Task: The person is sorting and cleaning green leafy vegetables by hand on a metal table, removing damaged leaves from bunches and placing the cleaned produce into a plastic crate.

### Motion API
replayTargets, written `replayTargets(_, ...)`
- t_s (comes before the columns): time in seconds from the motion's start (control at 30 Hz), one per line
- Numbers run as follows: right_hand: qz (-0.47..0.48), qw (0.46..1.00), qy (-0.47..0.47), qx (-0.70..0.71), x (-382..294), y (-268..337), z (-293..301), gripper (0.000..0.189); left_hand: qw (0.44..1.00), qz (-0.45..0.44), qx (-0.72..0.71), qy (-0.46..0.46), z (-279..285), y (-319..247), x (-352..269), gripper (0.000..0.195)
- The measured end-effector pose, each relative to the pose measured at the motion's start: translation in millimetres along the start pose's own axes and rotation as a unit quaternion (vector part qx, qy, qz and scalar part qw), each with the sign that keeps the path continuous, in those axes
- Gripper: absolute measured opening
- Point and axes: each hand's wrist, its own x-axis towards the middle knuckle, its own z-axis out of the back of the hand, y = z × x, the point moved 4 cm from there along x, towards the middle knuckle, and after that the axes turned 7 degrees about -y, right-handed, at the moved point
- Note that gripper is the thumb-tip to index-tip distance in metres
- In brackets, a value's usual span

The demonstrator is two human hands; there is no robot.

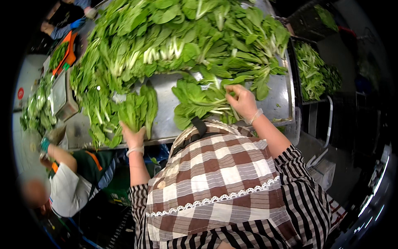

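Observation:
A big heap of leafy greens with white stems (161,53) covers much of a metal table (164,109). My left hand (133,137), in a thin clear glove, is closed around the base of an upright bunch of greens (133,109) near the table's front edge. To the right, my right hand (242,101), also gloved, is at the stems of a smaller loose pile of greens (192,102). Its thumb and index finger are close together by a leaf; whether they pinch it is unclear. More loose leaves lie left of my left hand.
A co-worker in a white shirt (70,190) is at the left, near bagged greens (39,105) and a metal scale (62,93). Another person's blue-gloved hand (77,23) is at the top left, by an orange holder (70,53). A crate of greens (314,71) stands right of the table.

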Motion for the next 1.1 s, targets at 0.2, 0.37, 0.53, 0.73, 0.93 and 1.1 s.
replayTargets(0.2,-0.097,0.964,-0.246,0.03,33.4,-72.3,57.1,0.018,0.968,-0.215,-0.028,-0.129,28.1,-81.2,-23.6,0.081)
replayTargets(0.37,0.033,0.958,-0.244,-0.148,42.0,-120.7,98.0,0.024,0.91,-0.377,-0.165,0.055,-23.8,-179.7,-45.0,0.056)
replayTargets(0.53,-0.017,0.975,-0.136,-0.175,75.8,-133.4,54.8,0.022,0.832,-0.506,-0.102,0.203,-68.1,-215.7,-64.2,0.051)
replayTargets(0.73,-0.084,0.968,-0.089,-0.217,45.7,-124.6,66.3,0.017,0.768,-0.566,-0.002,0.299,-128.7,-212.8,-56.1,0.052)
replayTargets(0.93,-0.166,0.984,-0.07,-0.014,11.9,-95.7,65.0,0.026,0.751,-0.585,0.039,0.305,-138.4,-203.1,-44.2,0.055)
replayTargets(1.1,-0.169,0.957,-0.161,0.173,-3.6,-78.9,64.9,0.029,0.748,-0.575,0.072,0.324,-132.5,-211.9,-43.5,0.053)
